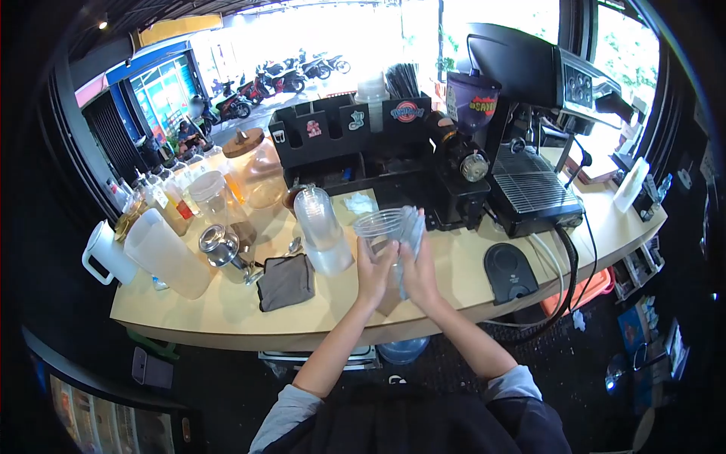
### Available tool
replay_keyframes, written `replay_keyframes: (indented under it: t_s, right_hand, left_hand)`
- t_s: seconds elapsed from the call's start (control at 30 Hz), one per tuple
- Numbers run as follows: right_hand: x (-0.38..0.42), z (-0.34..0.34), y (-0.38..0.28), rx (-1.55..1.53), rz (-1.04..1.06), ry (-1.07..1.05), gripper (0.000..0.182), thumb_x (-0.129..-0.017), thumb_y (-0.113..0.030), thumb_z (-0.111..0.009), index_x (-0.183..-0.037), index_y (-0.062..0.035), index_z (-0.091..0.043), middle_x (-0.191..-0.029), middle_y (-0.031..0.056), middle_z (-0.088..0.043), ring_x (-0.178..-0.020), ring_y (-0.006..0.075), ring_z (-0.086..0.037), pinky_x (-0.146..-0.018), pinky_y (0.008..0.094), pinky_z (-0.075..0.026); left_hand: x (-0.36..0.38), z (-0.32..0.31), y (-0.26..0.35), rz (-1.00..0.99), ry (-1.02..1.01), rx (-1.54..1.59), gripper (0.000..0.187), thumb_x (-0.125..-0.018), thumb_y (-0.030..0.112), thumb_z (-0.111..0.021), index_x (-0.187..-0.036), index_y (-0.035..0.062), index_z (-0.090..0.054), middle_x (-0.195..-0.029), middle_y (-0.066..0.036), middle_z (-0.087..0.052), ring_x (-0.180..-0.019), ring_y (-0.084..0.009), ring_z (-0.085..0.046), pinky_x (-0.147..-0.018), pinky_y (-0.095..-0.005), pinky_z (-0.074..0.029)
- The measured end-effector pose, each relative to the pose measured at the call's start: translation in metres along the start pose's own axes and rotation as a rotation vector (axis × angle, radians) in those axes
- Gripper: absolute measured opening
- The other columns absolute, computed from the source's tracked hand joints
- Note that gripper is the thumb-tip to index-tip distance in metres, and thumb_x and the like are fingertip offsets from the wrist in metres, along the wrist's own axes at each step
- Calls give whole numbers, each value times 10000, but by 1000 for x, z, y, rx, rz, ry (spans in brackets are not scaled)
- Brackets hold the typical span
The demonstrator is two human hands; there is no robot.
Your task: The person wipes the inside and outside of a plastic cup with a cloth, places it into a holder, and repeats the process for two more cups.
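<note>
In front of me, over the counter (355,309), my left hand (373,274) is closed around a see-through plastic cup (378,224) with its wide rim up. My right hand (417,271) presses a grey-blue cloth (411,231) against the right side of the cup. The cloth hangs down between the palms, partly hidden by the fingers. Left of the hands stands a tall translucent container (324,234). A folded dark grey cloth (286,282) lies beside it, close to a metal shaker (219,244). Crumpled white tissue (361,203) rests behind the cup.
Pitchers (168,253), jars and bottles (162,195) crowd the counter's left side. A black organiser (348,125) stands at the back. On the right are a coffee grinder (463,151), an espresso machine (533,185) and a black tamping mat (510,272). Cables hang over the front edge.
</note>
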State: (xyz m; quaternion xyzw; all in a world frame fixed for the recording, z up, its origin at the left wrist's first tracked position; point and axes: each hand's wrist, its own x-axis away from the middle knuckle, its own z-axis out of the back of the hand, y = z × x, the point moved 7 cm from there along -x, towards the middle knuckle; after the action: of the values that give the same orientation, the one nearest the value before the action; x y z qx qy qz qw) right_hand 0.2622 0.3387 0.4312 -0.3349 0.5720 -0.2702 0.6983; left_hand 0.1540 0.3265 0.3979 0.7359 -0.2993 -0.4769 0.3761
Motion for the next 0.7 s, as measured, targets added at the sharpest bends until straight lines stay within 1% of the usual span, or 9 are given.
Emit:
replay_keyframes:
  t_s: [0.03,0.17,0.23,0.33,0.4,0.47,0.53,0.57,0.7]
  right_hand:
    - [-5,-1,19,-284,-190,-52,546,-929,-222,-406,-1359,56,-215,-1374,230,-293,-1263,309,-330,-1029,335,-261]
    - [6,-3,33,-439,-541,-192,546,-921,-218,-417,-1359,46,-230,-1362,229,-319,-1251,325,-347,-1027,334,-268]
    - [16,-7,-16,632,222,-65,543,-910,-214,-428,-1353,43,-246,-1340,239,-348,-1220,344,-383,-1006,342,-305]
    - [14,-5,-18,542,252,-48,565,-895,-223,-439,-1351,46,-240,-1336,259,-338,-1206,362,-394,-992,372,-330]
    - [0,7,4,261,110,80,488,-902,-239,-421,-1294,42,-343,-1260,229,-445,-1150,313,-465,-961,371,-368]
    - [14,3,77,-415,-864,-50,390,-912,-258,-402,-1187,11,-470,-1105,161,-570,-1007,245,-564,-893,344,-437]
    - [22,3,68,-684,-958,-71,356,-918,-270,-392,-1134,-11,-507,-1040,125,-595,-924,212,-588,-830,326,-471]
    - [26,-2,61,-955,-1037,-100,335,-924,-282,-382,-1081,-33,-544,-975,90,-620,-842,178,-612,-768,307,-505]
    - [33,0,80,-1039,-1040,-136,361,-926,-317,-401,-1100,-33,-540,-963,89,-625,-790,179,-622,-699,313,-528]
  left_hand:
    - [1,2,-7,109,-63,-44,501,-933,392,-427,-1267,26,-355,-1186,-91,-487,-1077,-181,-482,-944,-318,-371]
    - [2,5,-26,427,-62,220,461,-946,387,-380,-1236,31,-425,-1179,-80,-510,-1084,-162,-484,-950,-311,-368]
    - [3,8,-34,410,-38,196,461,-947,393,-374,-1226,32,-441,-1173,-77,-517,-1081,-158,-490,-944,-311,-376]
    - [6,6,-38,388,-5,190,430,-932,353,-440,-1202,20,-467,-1168,-77,-525,-1062,-154,-506,-923,-309,-399]
    - [7,1,-22,233,-38,104,418,-892,276,-535,-1200,5,-453,-1154,-72,-528,-1056,-146,-506,-920,-302,-399]
    - [5,-10,-6,138,-73,180,550,-791,245,-664,-1215,-8,-420,-1137,-88,-518,-1044,-165,-510,-923,-304,-393]
    - [6,-26,23,-252,-207,-34,711,-703,271,-737,-1245,-8,-372,-1132,-107,-498,-1046,-191,-507,-925,-317,-392]
    - [4,-28,29,-241,-186,-8,813,-650,301,-777,-1264,-11,-345,-1139,-127,-478,-1061,-210,-496,-928,-329,-393]
    - [-3,-27,17,-282,-171,-13,820,-665,300,-775,-1276,-12,-327,-1143,-128,-478,-1072,-207,-490,-930,-332,-394]
